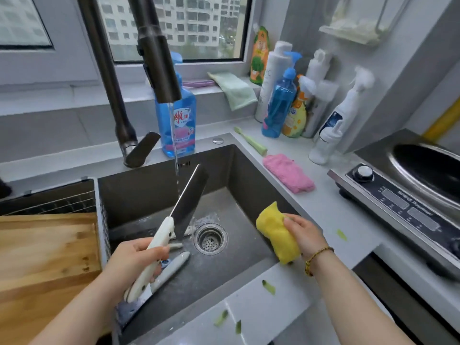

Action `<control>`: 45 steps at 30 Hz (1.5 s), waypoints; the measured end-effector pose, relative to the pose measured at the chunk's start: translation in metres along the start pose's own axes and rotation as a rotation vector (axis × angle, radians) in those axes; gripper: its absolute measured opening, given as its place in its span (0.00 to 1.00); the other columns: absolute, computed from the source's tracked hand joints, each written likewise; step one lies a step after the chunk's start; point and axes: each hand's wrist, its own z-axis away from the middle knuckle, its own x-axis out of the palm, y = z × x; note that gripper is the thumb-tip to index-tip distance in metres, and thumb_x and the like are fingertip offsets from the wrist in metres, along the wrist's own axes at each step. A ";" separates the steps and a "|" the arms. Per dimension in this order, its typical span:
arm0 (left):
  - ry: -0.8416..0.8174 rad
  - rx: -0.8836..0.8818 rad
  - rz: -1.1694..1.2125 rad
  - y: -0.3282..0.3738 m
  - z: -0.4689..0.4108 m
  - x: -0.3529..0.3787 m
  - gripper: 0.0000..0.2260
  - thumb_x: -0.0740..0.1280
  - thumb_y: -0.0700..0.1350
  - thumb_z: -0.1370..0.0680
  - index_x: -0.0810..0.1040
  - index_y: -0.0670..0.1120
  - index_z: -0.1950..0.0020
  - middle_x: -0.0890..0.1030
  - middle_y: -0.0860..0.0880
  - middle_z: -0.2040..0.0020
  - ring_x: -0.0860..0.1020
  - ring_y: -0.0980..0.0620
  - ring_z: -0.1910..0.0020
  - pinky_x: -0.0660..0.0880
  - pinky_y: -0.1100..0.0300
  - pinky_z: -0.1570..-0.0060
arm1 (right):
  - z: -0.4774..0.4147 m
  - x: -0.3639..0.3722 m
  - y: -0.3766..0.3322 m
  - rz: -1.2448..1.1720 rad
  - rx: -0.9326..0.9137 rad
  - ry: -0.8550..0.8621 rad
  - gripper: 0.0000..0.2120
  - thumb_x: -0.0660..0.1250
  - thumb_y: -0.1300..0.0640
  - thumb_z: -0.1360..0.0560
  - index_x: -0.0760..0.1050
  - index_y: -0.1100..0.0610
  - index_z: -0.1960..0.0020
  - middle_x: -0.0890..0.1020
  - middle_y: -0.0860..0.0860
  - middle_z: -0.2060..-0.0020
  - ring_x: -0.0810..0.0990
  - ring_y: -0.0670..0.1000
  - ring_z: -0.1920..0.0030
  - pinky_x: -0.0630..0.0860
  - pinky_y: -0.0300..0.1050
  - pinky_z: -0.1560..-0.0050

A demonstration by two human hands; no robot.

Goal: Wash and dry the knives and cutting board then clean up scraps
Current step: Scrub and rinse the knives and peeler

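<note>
Dark grey metal makes the deep square sink (249,175), and every place here is given from it. Above its middle, the left hand (132,257) has its fingers curled firmly round the white handle of a broad dark-bladed cleaver (190,202). The blade is tilted up toward the back wall of the sink, so the thin stream of water (174,145) from the tall dark faucet (159,66) seems to meet its upper edge and run off into the basin, not onto the counter. Over the right rim of the sink, the right hand (305,235) grips a folded yellow cloth (276,235) between thumb and bent fingers. It is kept apart from the blade, probably ready to rub it. On the sink floor, just under the left hand, lies what looks like a second white-handled knife (174,266), apparently waiting its turn. A light brown wooden cutting board (44,257) rests left of the sink, not yet under water. Small green vegetable scraps (268,287) lie on the pale counter in front of the sink, so that cleaning likely comes last.
</note>
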 end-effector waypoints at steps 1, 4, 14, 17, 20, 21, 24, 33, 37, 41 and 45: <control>0.002 0.006 -0.015 -0.001 0.003 0.003 0.07 0.67 0.35 0.27 0.78 0.37 0.65 0.73 0.45 0.78 0.70 0.51 0.79 0.68 0.63 0.80 | 0.004 -0.010 0.005 -0.008 0.029 0.032 0.12 0.59 0.66 0.22 0.74 0.65 0.41 0.77 0.58 0.50 0.74 0.47 0.63 0.72 0.27 0.72; 0.001 0.025 -0.022 -0.003 0.009 0.010 0.06 0.68 0.34 0.27 0.78 0.38 0.65 0.74 0.47 0.79 0.71 0.51 0.79 0.68 0.66 0.82 | 0.008 -0.032 0.018 0.049 0.082 0.107 0.12 0.60 0.65 0.23 0.75 0.66 0.42 0.78 0.61 0.45 0.75 0.52 0.58 0.74 0.35 0.63; 0.061 0.130 -0.108 -0.003 0.011 0.018 0.05 0.70 0.35 0.28 0.79 0.44 0.58 0.75 0.52 0.80 0.70 0.56 0.82 0.68 0.68 0.82 | 0.008 -0.035 0.031 0.501 -0.058 0.365 0.14 0.59 0.63 0.24 0.73 0.60 0.39 0.74 0.58 0.38 0.67 0.58 0.35 0.60 0.41 0.37; 0.099 0.187 -0.215 -0.004 0.011 0.014 0.08 0.71 0.37 0.28 0.78 0.48 0.53 0.77 0.52 0.74 0.71 0.55 0.78 0.66 0.71 0.81 | 0.010 -0.004 0.018 0.649 -0.296 0.326 0.17 0.59 0.65 0.25 0.72 0.61 0.37 0.72 0.56 0.35 0.66 0.56 0.34 0.57 0.38 0.36; 0.136 0.237 -0.429 -0.004 0.009 0.005 0.05 0.70 0.42 0.28 0.79 0.52 0.56 0.78 0.54 0.71 0.72 0.59 0.79 0.63 0.72 0.79 | 0.014 0.053 0.000 0.773 -0.679 0.143 0.19 0.63 0.68 0.34 0.77 0.65 0.43 0.78 0.61 0.42 0.78 0.60 0.42 0.72 0.49 0.40; 0.150 0.246 -0.490 -0.003 0.009 0.002 0.05 0.69 0.43 0.28 0.78 0.53 0.57 0.78 0.55 0.72 0.73 0.60 0.79 0.62 0.72 0.79 | 0.013 0.073 -0.002 0.825 -0.791 0.062 0.21 0.64 0.66 0.39 0.78 0.65 0.46 0.81 0.61 0.47 0.81 0.60 0.48 0.76 0.52 0.47; 0.211 0.257 -0.669 0.001 0.007 -0.008 0.05 0.67 0.47 0.27 0.76 0.56 0.54 0.76 0.56 0.70 0.72 0.62 0.75 0.62 0.70 0.77 | 0.020 0.124 -0.024 1.095 -1.031 -0.160 0.27 0.64 0.61 0.39 0.71 0.59 0.39 0.79 0.57 0.41 0.79 0.55 0.42 0.73 0.52 0.42; 0.307 0.298 -0.990 -0.007 -0.003 -0.034 0.10 0.61 0.52 0.24 0.73 0.58 0.43 0.70 0.58 0.68 0.67 0.61 0.71 0.61 0.69 0.74 | -0.038 0.158 -0.056 1.466 -0.832 -0.319 0.31 0.55 0.59 0.22 0.43 0.56 0.25 0.46 0.53 0.24 0.43 0.52 0.24 0.36 0.49 0.27; 0.300 0.290 -1.035 -0.009 -0.011 -0.035 0.11 0.60 0.53 0.24 0.72 0.58 0.42 0.68 0.58 0.67 0.68 0.58 0.63 0.59 0.69 0.74 | -0.025 0.177 -0.048 1.495 -0.925 -0.541 0.32 0.55 0.61 0.23 0.42 0.56 0.25 0.45 0.52 0.24 0.42 0.51 0.25 0.35 0.48 0.27; 0.304 0.297 -1.037 -0.010 -0.019 -0.032 0.12 0.60 0.52 0.24 0.72 0.57 0.41 0.67 0.58 0.67 0.68 0.58 0.63 0.59 0.68 0.74 | -0.030 0.180 -0.050 1.470 -0.971 -0.618 0.33 0.55 0.65 0.24 0.43 0.55 0.24 0.46 0.51 0.24 0.44 0.49 0.25 0.35 0.46 0.27; 0.280 0.327 -1.023 -0.014 -0.021 -0.026 0.13 0.60 0.52 0.25 0.72 0.56 0.40 0.69 0.58 0.63 0.69 0.58 0.59 0.58 0.70 0.73 | -0.049 0.169 -0.052 1.502 -0.789 -0.442 0.31 0.54 0.63 0.23 0.43 0.59 0.25 0.47 0.54 0.25 0.45 0.53 0.24 0.38 0.49 0.26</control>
